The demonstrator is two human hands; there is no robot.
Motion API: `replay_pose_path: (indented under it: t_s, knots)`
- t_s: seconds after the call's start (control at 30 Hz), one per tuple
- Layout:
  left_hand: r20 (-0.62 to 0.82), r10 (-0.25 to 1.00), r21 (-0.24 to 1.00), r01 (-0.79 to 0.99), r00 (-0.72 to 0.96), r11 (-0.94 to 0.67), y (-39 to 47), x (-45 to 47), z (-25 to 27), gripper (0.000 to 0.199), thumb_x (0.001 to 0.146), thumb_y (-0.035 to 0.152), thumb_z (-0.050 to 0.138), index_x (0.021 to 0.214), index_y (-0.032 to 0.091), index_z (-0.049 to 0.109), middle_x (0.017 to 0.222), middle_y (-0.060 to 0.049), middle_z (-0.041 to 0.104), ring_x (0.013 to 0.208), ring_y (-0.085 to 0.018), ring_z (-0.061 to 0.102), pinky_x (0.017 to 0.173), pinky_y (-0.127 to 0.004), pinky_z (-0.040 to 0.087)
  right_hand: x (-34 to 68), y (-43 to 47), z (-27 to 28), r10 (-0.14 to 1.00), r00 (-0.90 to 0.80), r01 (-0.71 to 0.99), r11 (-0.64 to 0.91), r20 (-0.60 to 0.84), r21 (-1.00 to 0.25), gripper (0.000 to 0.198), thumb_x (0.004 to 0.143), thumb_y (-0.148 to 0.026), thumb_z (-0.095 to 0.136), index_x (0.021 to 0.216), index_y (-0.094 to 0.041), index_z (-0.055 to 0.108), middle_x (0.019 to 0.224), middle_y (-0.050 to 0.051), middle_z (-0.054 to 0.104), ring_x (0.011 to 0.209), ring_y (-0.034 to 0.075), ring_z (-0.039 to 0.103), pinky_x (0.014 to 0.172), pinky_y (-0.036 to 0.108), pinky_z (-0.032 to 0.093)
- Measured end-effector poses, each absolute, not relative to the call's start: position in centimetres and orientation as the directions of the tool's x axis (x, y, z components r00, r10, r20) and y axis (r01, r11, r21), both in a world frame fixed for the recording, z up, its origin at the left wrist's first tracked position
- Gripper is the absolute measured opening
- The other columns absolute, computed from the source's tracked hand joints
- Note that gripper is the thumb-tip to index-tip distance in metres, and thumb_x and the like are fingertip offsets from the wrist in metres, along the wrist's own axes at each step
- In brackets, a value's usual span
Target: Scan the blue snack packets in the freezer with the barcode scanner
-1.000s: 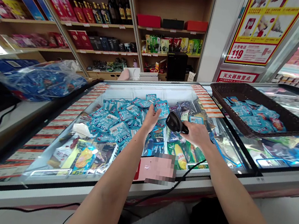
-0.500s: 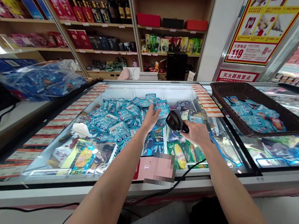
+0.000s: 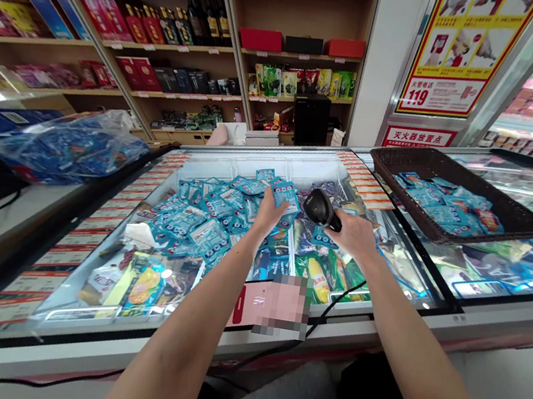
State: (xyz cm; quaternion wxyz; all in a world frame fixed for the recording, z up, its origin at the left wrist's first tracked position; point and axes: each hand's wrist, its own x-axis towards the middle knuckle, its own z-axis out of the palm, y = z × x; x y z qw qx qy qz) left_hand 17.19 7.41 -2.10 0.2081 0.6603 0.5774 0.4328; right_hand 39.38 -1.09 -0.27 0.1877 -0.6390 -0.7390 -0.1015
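A small blue packet (image 3: 289,198) is pinched between the thumb and fingers of my left hand (image 3: 270,215), above the freezer's middle. My right hand (image 3: 354,235) is wrapped round the handle of a black barcode scanner (image 3: 318,206). The scanner's head is just right of the packet, with a small gap between them. Under and left of my left hand, many similar blue packets (image 3: 213,235) lie in a loose heap on the glass top of the chest freezer (image 3: 247,160). My left palm hides part of the heap.
A brown woven basket (image 3: 384,156) with more packets stands at the right. At the left lies a clear plastic bag (image 3: 77,146) of blue packets. A pink-screened phone (image 3: 250,301) rests on the front edge, near the scanner's black cable (image 3: 330,311). Stocked shelves (image 3: 169,49) stand behind.
The scanner has risen slightly and shifted a little right. The packet in my left hand has come slightly lower and turned toward the scanner. The view has shifted slightly.
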Motion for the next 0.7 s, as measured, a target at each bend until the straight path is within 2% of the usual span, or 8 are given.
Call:
replay_pose_path:
  t_s: [0.17,0.3,0.43,0.53,0.6,0.7]
  knots:
    - [0.336,0.941,0.641,0.722,0.041,-0.261,6.7,17.8,-1.2,0.076,0.081,0.027,0.052,0.142,0.015,0.008,0.105,-0.015,0.059,0.094,-0.026,0.058,0.081,-0.039,0.043,39.4,-1.2,-0.1,0.903,-0.106,0.981,0.164,0.416,-0.106,0.033,0.08,-0.046,0.049,0.103,-0.024,0.058,0.079,0.004,0.069,0.076,0.023,0.063,0.06,0.029,0.035]
    - [0.476,0.877,0.451,0.839,0.063,-0.305,6.3,17.4,-1.1,0.083,0.079,0.023,0.053,0.143,0.011,0.002,0.127,-0.022,0.046,0.115,-0.029,0.048,0.09,-0.038,0.04,39.6,-1.3,-0.1,0.904,-0.078,0.984,0.137,0.419,-0.113,0.033,0.081,-0.047,0.048,0.102,-0.024,0.058,0.077,0.004,0.068,0.075,0.023,0.064,0.061,0.029,0.036]
    - [0.578,0.814,0.212,0.956,0.046,-0.204,5.5,16.7,-0.8,0.074,0.077,0.027,0.058,0.14,0.015,0.021,0.136,-0.021,0.035,0.123,-0.034,0.037,0.095,-0.044,0.035,39.7,-1.3,0.0,0.908,-0.05,0.986,0.112,0.416,-0.125,0.034,0.08,-0.048,0.048,0.102,-0.024,0.058,0.078,0.004,0.068,0.075,0.023,0.063,0.062,0.029,0.037]
    - [0.616,0.773,0.057,0.971,0.148,-0.231,4.6,16.5,-0.2,0.052,0.081,0.029,0.054,0.131,0.022,0.041,0.141,-0.014,0.03,0.129,-0.033,0.028,0.102,-0.048,0.027,39.7,-1.3,0.2,0.92,-0.029,0.986,0.09,0.39,-0.139,0.036,0.08,-0.049,0.049,0.104,-0.023,0.058,0.081,0.006,0.068,0.076,0.023,0.063,0.064,0.029,0.038]
    - [0.584,0.773,0.019,0.947,0.249,-0.32,4.2,16.7,0.0,0.038,0.085,0.03,0.047,0.122,0.025,0.05,0.137,-0.011,0.037,0.127,-0.03,0.032,0.102,-0.046,0.028,39.8,-1.2,0.3,0.922,-0.011,0.986,0.074,0.386,-0.148,0.037,0.08,-0.049,0.049,0.105,-0.023,0.058,0.082,0.006,0.068,0.077,0.024,0.063,0.064,0.029,0.038]
    - [0.458,0.779,0.048,0.863,0.428,-0.502,3.9,17.1,-0.2,0.032,0.086,0.038,0.043,0.114,0.028,0.058,0.126,-0.008,0.049,0.118,-0.026,0.041,0.096,-0.042,0.033,39.9,-1.2,0.3,0.916,0.015,0.985,0.056,0.402,-0.164,0.039,0.08,-0.051,0.048,0.105,-0.022,0.058,0.081,0.007,0.068,0.076,0.024,0.063,0.063,0.03,0.038]
